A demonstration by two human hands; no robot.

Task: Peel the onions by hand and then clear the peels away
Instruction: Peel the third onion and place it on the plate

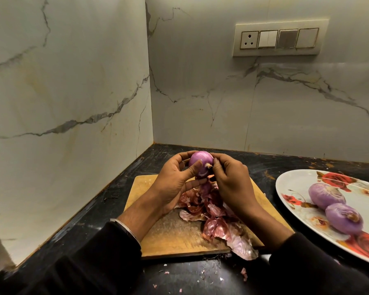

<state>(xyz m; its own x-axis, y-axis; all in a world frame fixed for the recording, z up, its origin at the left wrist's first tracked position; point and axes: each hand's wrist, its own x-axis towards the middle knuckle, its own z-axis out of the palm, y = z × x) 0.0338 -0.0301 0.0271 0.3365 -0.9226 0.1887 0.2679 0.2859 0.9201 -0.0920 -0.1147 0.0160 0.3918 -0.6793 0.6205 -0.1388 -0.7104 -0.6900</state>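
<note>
A purple onion is held up above the wooden cutting board. My left hand grips it from the left, thumb across its front. My right hand pinches at its right side near the dry root tuft. A heap of reddish peels lies on the board under my hands and spills over its front edge. Another small onion peeks out behind the peels, partly hidden. Two peeled onions lie on the white floral plate at the right.
The black counter runs into a corner of marble walls at left and behind. Small peel scraps dot the counter in front of the board. A switch panel is on the back wall.
</note>
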